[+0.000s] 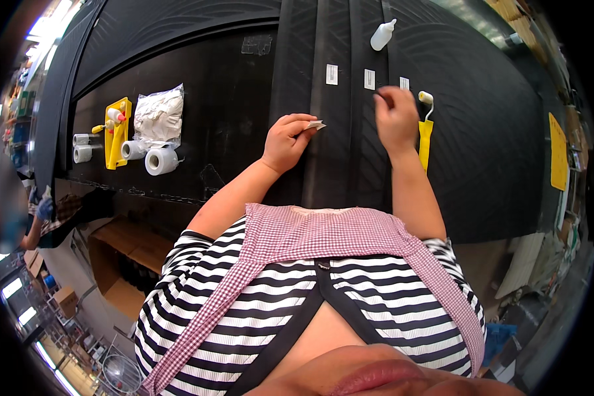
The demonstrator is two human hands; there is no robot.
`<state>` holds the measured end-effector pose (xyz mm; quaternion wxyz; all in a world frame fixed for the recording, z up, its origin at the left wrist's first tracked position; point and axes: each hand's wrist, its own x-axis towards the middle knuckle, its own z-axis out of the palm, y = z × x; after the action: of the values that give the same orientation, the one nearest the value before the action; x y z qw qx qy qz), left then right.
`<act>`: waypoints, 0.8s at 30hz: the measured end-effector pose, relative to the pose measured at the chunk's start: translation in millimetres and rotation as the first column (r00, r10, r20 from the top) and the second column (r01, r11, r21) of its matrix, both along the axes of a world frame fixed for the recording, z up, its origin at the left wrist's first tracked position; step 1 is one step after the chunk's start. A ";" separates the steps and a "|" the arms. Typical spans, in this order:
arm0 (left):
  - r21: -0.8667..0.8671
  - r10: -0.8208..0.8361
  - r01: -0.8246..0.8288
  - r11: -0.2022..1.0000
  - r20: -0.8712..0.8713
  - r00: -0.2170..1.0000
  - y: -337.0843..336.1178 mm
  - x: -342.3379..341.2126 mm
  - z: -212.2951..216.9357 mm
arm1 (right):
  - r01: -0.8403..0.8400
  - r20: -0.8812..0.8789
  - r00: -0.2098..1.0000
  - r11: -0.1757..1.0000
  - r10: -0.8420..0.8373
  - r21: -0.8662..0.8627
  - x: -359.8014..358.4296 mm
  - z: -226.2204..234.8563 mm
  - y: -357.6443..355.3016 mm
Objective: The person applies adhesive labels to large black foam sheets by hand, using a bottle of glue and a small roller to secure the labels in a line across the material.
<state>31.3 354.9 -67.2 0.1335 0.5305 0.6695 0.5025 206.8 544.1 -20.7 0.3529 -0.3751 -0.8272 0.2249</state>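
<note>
Left hand pinching white slips. Right hand curled just below label on black strip; can't tell if holding anything. Roller beside it.

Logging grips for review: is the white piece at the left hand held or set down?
Held: the left hand pinches the white piece, with one end sticking out.

The surface across the frame is black. At upper centre, the labels are white with dark marks, and the bottle is translucent white. A yellow tray and white rolls show at left, a yellow roller handle right of centre. Below, the apron is red-and-white gingham, the shirt striped black and white.
</note>
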 end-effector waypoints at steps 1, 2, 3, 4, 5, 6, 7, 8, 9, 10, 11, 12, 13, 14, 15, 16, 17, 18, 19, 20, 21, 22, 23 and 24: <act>0.002 -0.007 0.007 1.000 -0.016 1.000 0.2 0.2 0.4 | 0.045 -0.007 0.999 0.995 -0.045 0.089 27.5 -3.6 -1.2; 0.002 -0.002 0.002 1.000 -0.035 0.999 -1.2 -1.1 -0.3 | 0.170 0.132 0.974 0.979 -0.184 0.111 50.7 5.3 -12.0; 0.005 -0.002 0.002 1.000 -0.056 0.998 -1.2 -0.9 -0.8 | 0.215 0.222 0.940 0.955 -0.259 0.203 77.0 3.5 -16.1; -0.010 -0.004 0.003 1.000 -0.060 0.998 -0.5 -0.6 -1.7 | 0.234 0.360 0.873 0.930 -0.330 0.284 100.2 -1.2 -19.5; -0.027 -0.008 0.006 1.000 -0.067 0.998 -0.5 -0.5 -3.0 | 0.244 0.413 0.850 0.939 -0.328 0.244 110.8 -3.6 -25.1; -0.045 -0.009 0.006 0.999 -0.074 0.997 -1.1 0.4 -4.5 | 0.253 0.465 0.825 0.946 -0.321 0.203 119.5 -5.2 -29.2; -0.049 -0.016 0.012 0.999 -0.086 0.996 -0.3 0.6 -4.2 | 0.272 0.512 0.798 0.948 -0.318 0.165 126.3 -7.5 -32.5; -0.053 -0.021 0.016 0.998 -0.098 0.995 0.2 1.2 -4.2 | 0.255 0.513 0.817 0.963 -0.262 0.086 128.9 -13.5 -31.2; -0.058 -0.024 0.017 0.998 -0.110 0.994 1.1 2.0 -5.0 | 0.274 0.502 0.825 0.961 -0.260 0.048 131.4 -15.0 -27.1; -0.034 -0.032 0.027 0.999 -0.136 0.990 1.4 -0.2 -6.3 | 0.290 0.485 0.837 0.957 -0.255 0.002 127.7 -15.2 -26.1; -0.028 -0.031 0.028 0.999 -0.138 0.990 1.0 -0.2 -7.5 | 0.304 0.467 0.848 0.952 -0.249 -0.045 124.3 -14.1 -26.1; -0.022 -0.030 0.027 0.999 -0.140 0.990 1.0 1.0 -8.9 | 0.296 0.412 0.876 0.954 -0.252 -0.047 123.0 -9.9 -26.0; -0.019 -0.028 0.025 1.000 -0.146 0.989 0.6 -0.2 -8.2 | 0.237 0.334 0.916 0.972 -0.223 0.000 117.0 -5.8 -30.3; -0.009 -0.015 0.013 1.000 -0.151 0.988 0.2 0.1 -7.9 | 0.179 0.257 0.948 0.982 -0.186 0.052 108.9 -1.4 -37.5; 0.001 0.000 0.000 1.000 -0.156 0.988 0.1 0.2 -7.3 | 0.124 0.180 0.973 0.986 -0.142 0.109 98.1 5.0 -46.1; 0.010 0.013 -0.012 1.000 -0.157 0.987 -1.0 1.3 -7.7 | 0.063 0.192 0.979 0.997 -0.070 0.046 82.6 17.7 -60.7; 0.011 0.007 -0.005 1.000 -0.150 0.989 0.1 2.1 -7.3 | -0.011 0.199 0.980 1.000 0.013 -0.011 67.9 25.1 -74.4; 0.010 0.006 -0.004 1.000 -0.148 0.989 -0.4 2.2 -6.9 | -0.019 0.254 0.966 0.997 0.037 -0.076 48.8 29.8 -87.6; 0.011 -0.003 0.004 1.000 -0.141 0.990 0.7 3.3 -6.9 | -0.014 0.312 0.948 0.990 0.057 -0.139 31.6 33.0 -97.4; 0.012 -0.010 0.011 1.000 -0.142 0.990 0.6 3.6 -7.6 | -0.004 0.359 0.932 0.988 0.059 -0.152 15.8 31.1 -100.9; 0.013 -0.016 0.018 1.000 -0.142 0.990 0.5 3.4 -8.6 | 0.006 0.405 0.912 0.986 0.062 -0.165 2.3 26.7 -100.3; 0.015 -0.017 0.019 1.000 -0.143 0.990 0.6 2.1 -8.2 | 0.000 0.399 0.915 0.988 0.062 -0.153 -8.5 19.2 -97.6; 0.014 -0.020 0.022 1.000 -0.137 0.990 0.6 1.5 -7.9 | 0.003 0.410 0.910 0.989 0.058 -0.147 -14.3 15.0 -95.6; 0.012 -0.023 0.025 1.000 -0.131 0.991 0.4 1.7 -7.7 | 0.006 0.421 0.905 0.990 0.054 -0.140 -19.2 12.3 -93.9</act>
<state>33.1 355.2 -74.9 0.0916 0.5712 0.6669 0.4696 187.6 450.3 -8.4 0.1352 -0.4283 -0.8711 0.1988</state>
